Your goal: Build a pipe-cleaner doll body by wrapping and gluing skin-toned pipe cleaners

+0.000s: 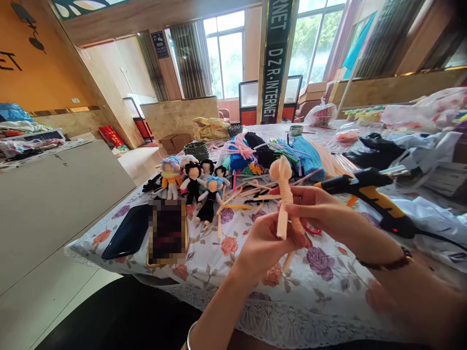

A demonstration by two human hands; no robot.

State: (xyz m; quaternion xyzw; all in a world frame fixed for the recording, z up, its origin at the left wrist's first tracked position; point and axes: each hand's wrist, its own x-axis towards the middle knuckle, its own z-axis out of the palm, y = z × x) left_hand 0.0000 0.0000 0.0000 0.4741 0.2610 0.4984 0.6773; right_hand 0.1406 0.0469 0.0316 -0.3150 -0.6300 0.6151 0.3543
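Observation:
Between both hands stands a peach pipe-cleaner doll body (286, 194), with a round head on top and a twisted torso below it. My left hand (268, 238) grips its lower part, where straight peach stems stick out. My right hand (321, 211) pinches the doll's torso from the right, fingers closed. A red-handled tool (313, 230), probably scissors, shows partly behind the right hand. To the right of that hand lies a black and yellow hot glue gun (372, 194) with a small red light lit.
Several finished dolls (193, 182) stand at the left of the flowered tablecloth (233, 270). Two phones lie in front, one a dark phone (127, 231). Bundles of coloured pipe cleaners (270, 150) and loose stems fill the middle; plastic bags (430, 146) lie right.

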